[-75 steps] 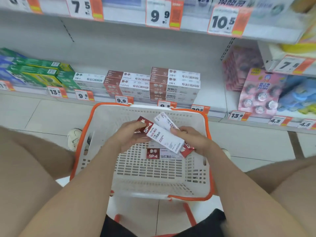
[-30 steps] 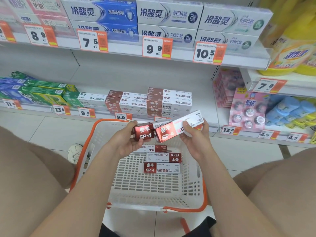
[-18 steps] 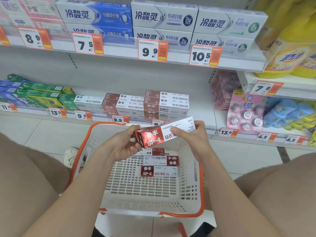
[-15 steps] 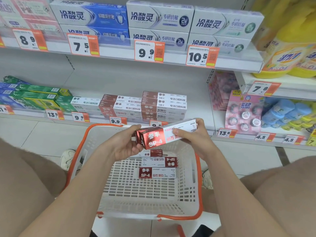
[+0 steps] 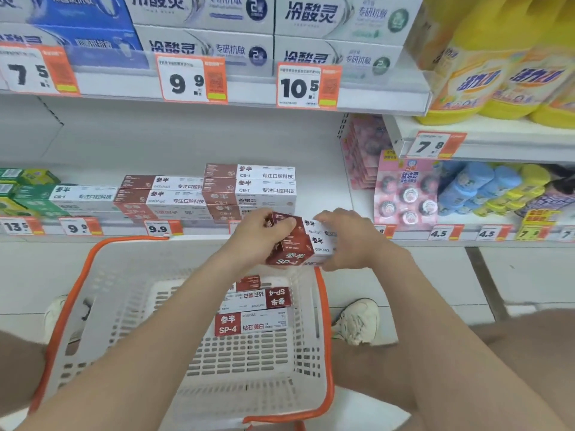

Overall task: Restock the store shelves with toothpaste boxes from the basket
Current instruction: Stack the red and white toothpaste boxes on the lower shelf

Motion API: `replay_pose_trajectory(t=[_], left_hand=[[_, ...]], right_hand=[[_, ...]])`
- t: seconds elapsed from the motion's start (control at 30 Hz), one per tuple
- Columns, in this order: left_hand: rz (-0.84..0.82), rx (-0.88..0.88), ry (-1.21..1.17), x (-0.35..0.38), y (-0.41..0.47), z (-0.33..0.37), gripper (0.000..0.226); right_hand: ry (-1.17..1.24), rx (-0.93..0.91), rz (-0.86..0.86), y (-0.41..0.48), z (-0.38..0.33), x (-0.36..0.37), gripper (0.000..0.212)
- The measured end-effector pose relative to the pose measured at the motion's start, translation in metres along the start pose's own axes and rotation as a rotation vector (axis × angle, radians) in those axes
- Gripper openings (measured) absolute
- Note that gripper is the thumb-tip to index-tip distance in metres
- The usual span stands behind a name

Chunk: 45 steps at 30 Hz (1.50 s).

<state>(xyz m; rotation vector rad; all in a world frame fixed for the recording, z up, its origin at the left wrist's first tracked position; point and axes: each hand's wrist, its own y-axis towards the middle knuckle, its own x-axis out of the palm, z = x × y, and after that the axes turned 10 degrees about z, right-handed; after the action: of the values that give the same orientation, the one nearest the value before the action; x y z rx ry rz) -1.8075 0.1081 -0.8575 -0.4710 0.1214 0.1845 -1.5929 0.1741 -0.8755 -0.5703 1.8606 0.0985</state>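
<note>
Head view: the white slotted plastic basket with an orange rim (image 5: 93,255) contained several red-and-white cardboard toothpaste boxes (image 5: 253,311) lying flat on its floor. Above the basket's far edge, the left hand (image 5: 258,234) and right hand (image 5: 351,241), fingers curled, clasped a held bundle of matching boxes (image 5: 297,245) from both ends, in front of the stocked white lower shelf (image 5: 320,197).

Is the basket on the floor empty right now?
No, several red-and-white toothpaste boxes lie on the bottom of the basket.
</note>
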Motion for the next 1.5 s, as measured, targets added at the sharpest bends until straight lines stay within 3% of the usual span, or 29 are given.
replay_pose_trajectory(t=[0.1,0.17,0.23,0.3,0.37,0.53,0.67,0.73,0.9,1.1,1.17,1.3,1.37,1.43,1.5], left_hand=[[-0.008,0.041,0.026,0.024,0.021,-0.002,0.033],[0.047,0.092,0.105,0.034,0.041,-0.013,0.043],[0.213,0.219,0.364,0.036,0.061,-0.030,0.045],[0.314,0.330,0.585,0.034,0.079,-0.052,0.032],[0.307,0.397,0.797,0.033,0.090,-0.067,0.020],[0.211,0.560,1.313,0.038,0.104,-0.080,0.040],[0.071,0.592,1.480,0.027,0.108,-0.077,0.041],[0.021,0.522,1.478,0.025,0.110,-0.073,0.056],[0.023,0.486,1.422,0.025,0.116,-0.075,0.064],[0.022,0.526,1.416,0.025,0.118,-0.077,0.057],[0.037,0.512,1.351,0.021,0.120,-0.079,0.056],[0.052,0.427,0.878,0.011,0.121,-0.083,0.041],[0.093,0.421,0.621,0.003,0.115,-0.087,0.027],[0.300,0.600,0.624,-0.004,0.098,-0.099,0.015],[0.553,0.772,0.746,-0.013,0.073,-0.122,0.013]], right_hand=[[-0.011,-0.022,0.033,0.012,0.006,0.004,0.089],[-0.140,0.040,0.068,0.021,0.019,-0.001,0.087],[-0.323,0.152,0.111,0.032,0.036,-0.007,0.089],[-0.423,0.247,0.124,0.046,0.050,-0.008,0.092],[-0.474,0.283,0.113,0.063,0.059,-0.005,0.093],[-0.676,0.183,0.101,0.115,0.064,0.021,0.083],[-0.744,0.151,0.063,0.148,0.064,0.035,0.078],[-0.735,0.150,0.036,0.163,0.065,0.039,0.082],[-0.647,0.151,-0.069,0.176,0.073,0.055,0.115],[-0.506,0.140,-0.065,0.164,0.085,0.077,0.119],[-0.437,0.137,0.041,0.155,0.077,0.085,0.103],[0.062,0.154,0.480,0.116,0.048,0.101,0.039],[0.360,0.263,0.592,0.095,0.025,0.105,0.032],[0.489,0.378,0.642,0.078,0.002,0.107,0.031],[0.410,0.367,0.701,0.060,-0.015,0.109,0.029]])
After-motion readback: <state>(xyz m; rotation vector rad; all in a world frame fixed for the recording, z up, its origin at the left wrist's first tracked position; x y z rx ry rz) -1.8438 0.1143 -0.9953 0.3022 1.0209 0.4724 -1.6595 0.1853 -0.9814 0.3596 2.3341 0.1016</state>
